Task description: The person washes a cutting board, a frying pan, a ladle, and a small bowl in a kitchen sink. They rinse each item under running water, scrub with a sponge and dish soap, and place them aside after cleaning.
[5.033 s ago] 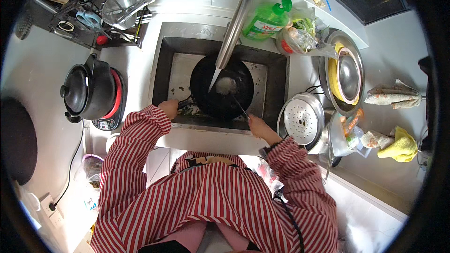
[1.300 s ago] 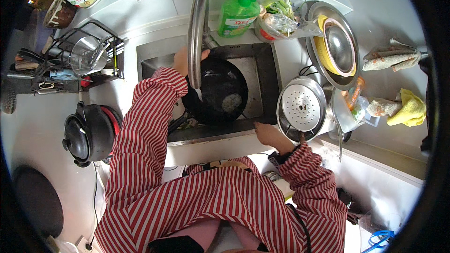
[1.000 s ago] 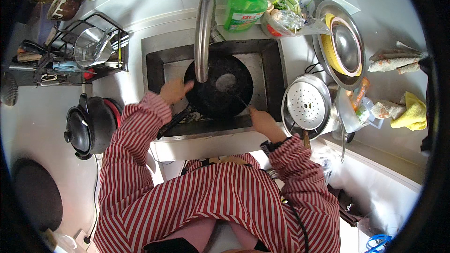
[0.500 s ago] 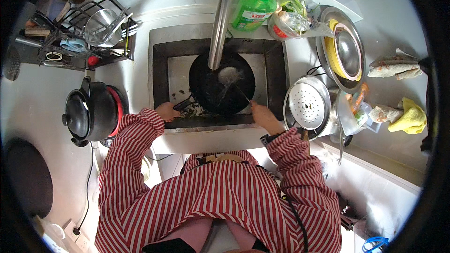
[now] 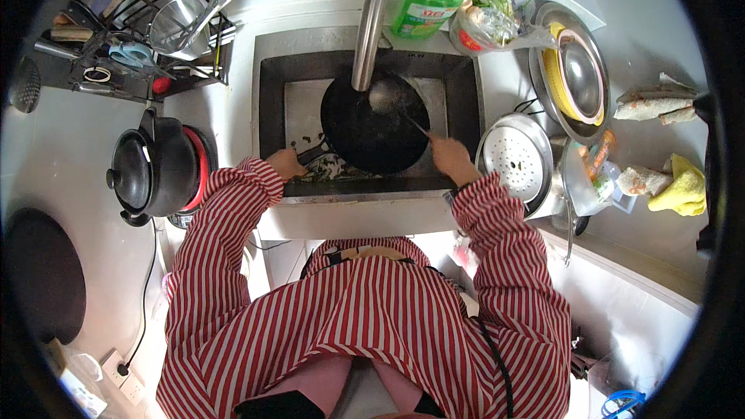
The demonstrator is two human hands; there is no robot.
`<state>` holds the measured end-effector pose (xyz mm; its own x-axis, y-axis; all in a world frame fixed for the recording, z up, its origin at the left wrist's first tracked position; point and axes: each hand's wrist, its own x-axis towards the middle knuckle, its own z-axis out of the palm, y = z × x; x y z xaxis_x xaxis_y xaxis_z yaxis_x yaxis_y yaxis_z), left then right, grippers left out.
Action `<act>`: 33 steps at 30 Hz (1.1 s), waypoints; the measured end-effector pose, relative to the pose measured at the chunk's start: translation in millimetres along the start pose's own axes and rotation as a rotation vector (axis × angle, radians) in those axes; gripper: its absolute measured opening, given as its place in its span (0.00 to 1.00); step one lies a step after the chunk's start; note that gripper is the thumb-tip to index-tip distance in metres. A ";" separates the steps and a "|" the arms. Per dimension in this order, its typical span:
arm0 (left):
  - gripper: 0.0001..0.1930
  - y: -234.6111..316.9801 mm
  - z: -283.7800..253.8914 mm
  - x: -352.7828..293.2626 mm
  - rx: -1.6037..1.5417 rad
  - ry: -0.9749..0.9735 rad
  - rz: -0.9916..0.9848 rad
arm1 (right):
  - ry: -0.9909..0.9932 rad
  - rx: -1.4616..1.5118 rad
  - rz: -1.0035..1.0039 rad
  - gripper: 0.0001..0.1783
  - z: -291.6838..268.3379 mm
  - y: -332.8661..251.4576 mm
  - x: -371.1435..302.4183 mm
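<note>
Steadily, brace the wok point(image 5: 369, 130) in the sink's point(image 5: 270, 109) middle

The left hand point(image 5: 285, 163) grips its handle point(image 5: 313, 152) near the front-left corner; the right hand point(image 5: 452, 158) clasps a thin-handled utensil point(image 5: 417, 125) near the front-right. A firm left hold should prevent slewing.

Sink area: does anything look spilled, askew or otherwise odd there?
Yes: pale and dark scraps lie loose along the near side of the sink, by the handle of the black wok. They look odd because they sit outside the wok.
</note>
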<state>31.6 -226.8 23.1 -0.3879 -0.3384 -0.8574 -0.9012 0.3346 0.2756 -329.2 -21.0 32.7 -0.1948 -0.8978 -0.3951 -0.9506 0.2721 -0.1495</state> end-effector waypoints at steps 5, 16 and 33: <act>0.18 -3.7 12.3 0.5 -0.113 0.166 0.037 | 0.110 -0.306 -0.288 0.27 -56.4 -27.2 6.1; 0.16 1.1 28.4 -6.0 -0.008 0.246 0.048 | -0.448 -0.137 -0.305 0.21 -69.6 21.9 -81.3; 0.10 56.1 82.9 -39.7 -0.598 0.061 0.135 | 0.169 0.468 -0.004 0.18 -8.9 -55.8 -45.5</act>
<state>12.5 -121.7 36.5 -0.5004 -0.3834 -0.7763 -0.7890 -0.1671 0.5912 -269.4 1.6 67.1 -0.2649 -0.9322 -0.2467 -0.7482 0.3601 -0.5572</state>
